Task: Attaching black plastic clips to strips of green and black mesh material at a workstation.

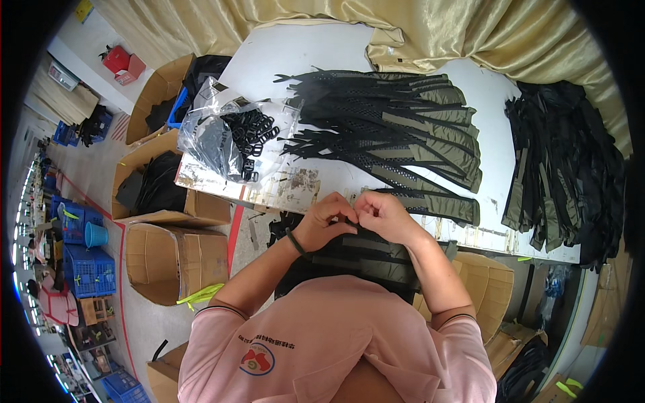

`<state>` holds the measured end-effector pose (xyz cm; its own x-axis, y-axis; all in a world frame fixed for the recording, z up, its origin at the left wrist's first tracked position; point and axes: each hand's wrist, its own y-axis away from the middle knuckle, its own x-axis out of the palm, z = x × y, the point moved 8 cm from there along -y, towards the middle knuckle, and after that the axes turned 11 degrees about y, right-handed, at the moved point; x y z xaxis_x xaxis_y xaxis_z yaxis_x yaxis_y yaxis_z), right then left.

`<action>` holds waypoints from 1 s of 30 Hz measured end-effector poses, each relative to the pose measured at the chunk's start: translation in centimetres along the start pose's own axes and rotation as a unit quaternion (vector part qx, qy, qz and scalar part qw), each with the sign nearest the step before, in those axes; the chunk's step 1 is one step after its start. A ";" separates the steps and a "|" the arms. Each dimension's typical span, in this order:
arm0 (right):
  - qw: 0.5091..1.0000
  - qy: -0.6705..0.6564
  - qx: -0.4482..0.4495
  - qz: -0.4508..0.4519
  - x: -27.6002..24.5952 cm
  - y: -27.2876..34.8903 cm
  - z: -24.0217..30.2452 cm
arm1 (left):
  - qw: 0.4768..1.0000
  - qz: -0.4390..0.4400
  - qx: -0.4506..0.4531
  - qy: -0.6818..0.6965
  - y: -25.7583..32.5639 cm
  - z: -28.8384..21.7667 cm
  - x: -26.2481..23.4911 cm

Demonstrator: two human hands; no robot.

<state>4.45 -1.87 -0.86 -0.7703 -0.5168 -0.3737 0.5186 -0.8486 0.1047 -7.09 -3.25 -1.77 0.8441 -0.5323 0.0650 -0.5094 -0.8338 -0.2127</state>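
My left hand (326, 220) and my right hand (383, 215) meet just in front of the white table's near edge (282, 195). Both pinch the end of a black and olive strap piece (366, 248) that lies across my lap; a small dark part sits between the fingertips. A fanned row of similar olive pads with black webbing straps (403, 134) lies on the table beyond my hands. To the left, a clear plastic bag of black plastic buckles (242, 134) sits open on the table.
A second heap of olive and black strap pieces (564, 168) lies at the table's right. Gold cloth (430, 33) is bunched along the far side. Open cardboard boxes (168, 255) with black material stand on the floor at left, blue crates (87, 269) beyond them.
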 end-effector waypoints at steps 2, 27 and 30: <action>0.994 0.007 0.017 -0.106 -1.7 -0.1 -0.8 | 1.000 0.013 0.002 0.023 0.3 0.0 0.3; 0.840 0.432 -0.169 -0.281 -0.7 -15.6 0.9 | 0.921 -0.223 -0.070 -0.311 2.2 0.8 -14.3; 0.834 0.476 -0.151 -0.233 0.6 -18.0 0.2 | 0.888 -0.286 -0.056 -0.357 0.6 0.4 -20.6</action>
<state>-5.44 13.11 -2.79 -0.3446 0.3070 -0.8871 0.4263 -0.7908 -0.4392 -24.78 7.25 -3.64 0.8404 0.1773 -0.5121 0.0558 -0.9683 -0.2437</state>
